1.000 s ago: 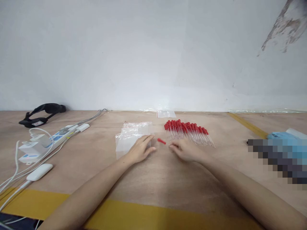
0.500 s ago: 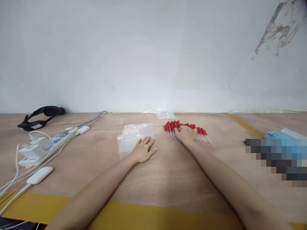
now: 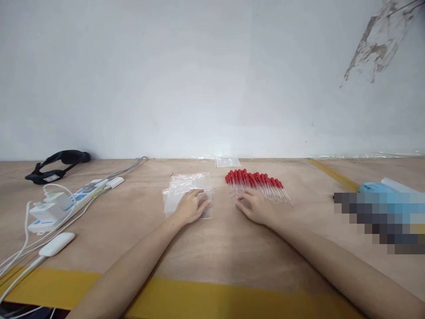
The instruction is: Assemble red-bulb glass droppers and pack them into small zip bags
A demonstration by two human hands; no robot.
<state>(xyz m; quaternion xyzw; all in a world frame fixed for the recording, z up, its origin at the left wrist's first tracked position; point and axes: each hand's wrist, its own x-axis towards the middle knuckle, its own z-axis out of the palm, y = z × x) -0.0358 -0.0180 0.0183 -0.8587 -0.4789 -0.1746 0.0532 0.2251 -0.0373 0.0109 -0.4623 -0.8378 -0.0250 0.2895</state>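
Droppers (image 3: 257, 184) with red bulbs and clear stems lie in one packed row on the wooden table (image 3: 215, 248), bulbs toward the wall, stems fanning toward the person; roughly two dozen, too crowded and small for an exact count. Right hand (image 3: 253, 207) rests palm down at the near left end of that row, fingers loosely spread and relaxed, fingertips just beside or touching the nearest stems; nothing visibly gripped. Left hand (image 3: 191, 207) lies flat on a stack of clear zip bags (image 3: 186, 191), fingers extended and released, pressing the top bag rather than pinching it. Bags in the stack overlap; at least two or three, exact number unclear. One further small clear bag (image 3: 227, 162) sits alone near the wall, behind the droppers. Far left: one white power strip (image 3: 63, 204) with plugs and white cables, one white oblong device (image 3: 56, 244) on a cable, one black strap-like headset (image 3: 56, 160). Blue markings on the strip and a pale label on the headset, neither readable. One yellow tape band (image 3: 199, 299) runs along the near table edge, another (image 3: 332, 173) at far right. Blue and white items (image 3: 388, 188) at right, partly blurred out.
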